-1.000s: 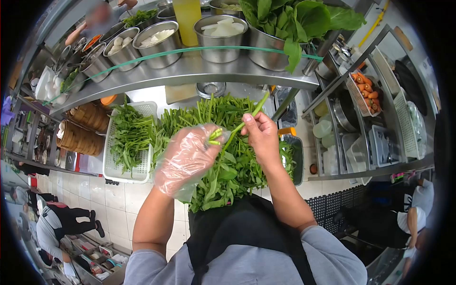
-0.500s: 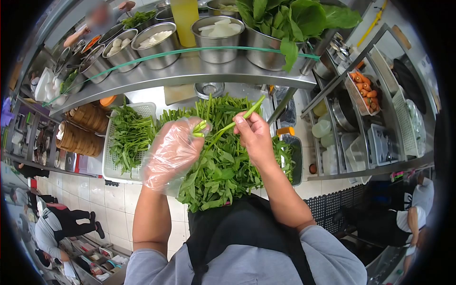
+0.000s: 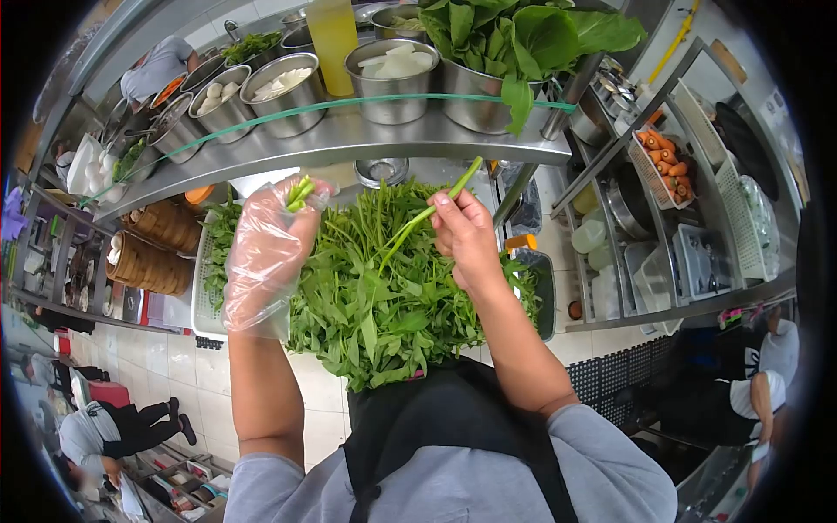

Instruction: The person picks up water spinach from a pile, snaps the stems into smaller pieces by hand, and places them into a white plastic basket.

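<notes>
A large heap of leafy greens with long stems (image 3: 392,288) lies in front of me, between my arms. My left hand (image 3: 270,240), in a clear plastic glove, is closed around cut green stem pieces (image 3: 301,192); it is over the heap's left side, beside a white perforated basket (image 3: 207,301) of the same greens. In my bare right hand (image 3: 464,231) a single green stem (image 3: 464,181) is pinched between thumb and fingers. Its thick end points up and right, while its thin part trails down over the heap.
Above the heap runs a steel shelf (image 3: 349,144) with several metal pots and a yellow container (image 3: 333,52). Bamboo steamers (image 3: 148,266) stand at left. A right-hand rack holds carrots (image 3: 667,161) in a basket. Other people (image 3: 113,427) are at both sides.
My left hand has moved left and up with its stem pieces, toward the white basket. My right hand still holds the stem, shifted slightly. The view has turned a little.
</notes>
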